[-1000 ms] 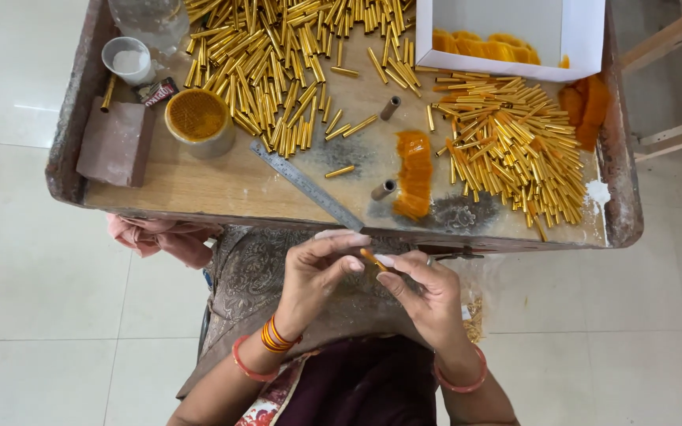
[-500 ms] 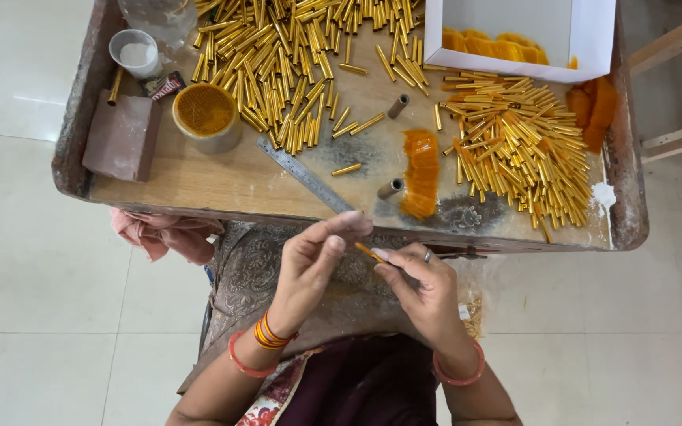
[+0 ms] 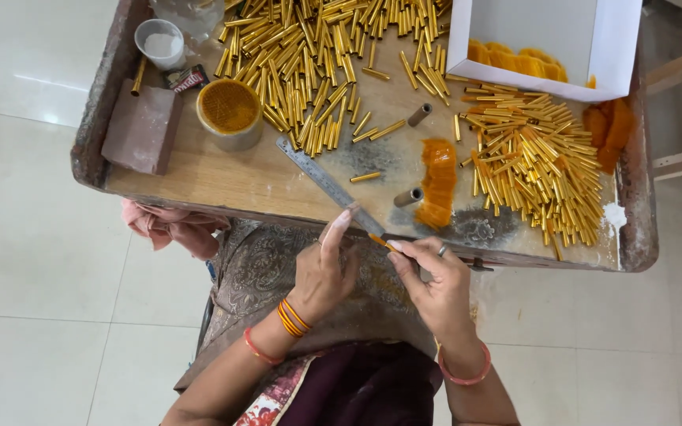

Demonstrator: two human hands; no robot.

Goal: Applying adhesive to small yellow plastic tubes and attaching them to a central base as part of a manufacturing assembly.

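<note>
A thin orange-gold stick is pinched between the fingertips of both hands just off the tray's near edge, above the person's lap, its long axis running diagonally from upper left to lower right. The right hand, wearing one ring, closes on its lower end; the left hand grips the upper end, index finger raised. A flat steel ruler lies slanted on the worn wooden tray, pointing at the hands. Two heaps of shiny gold tubes, too many to count, cover the far edge and right side. Two brown rolls flank orange paper strips. A white box sits at the far right corner.
</note>
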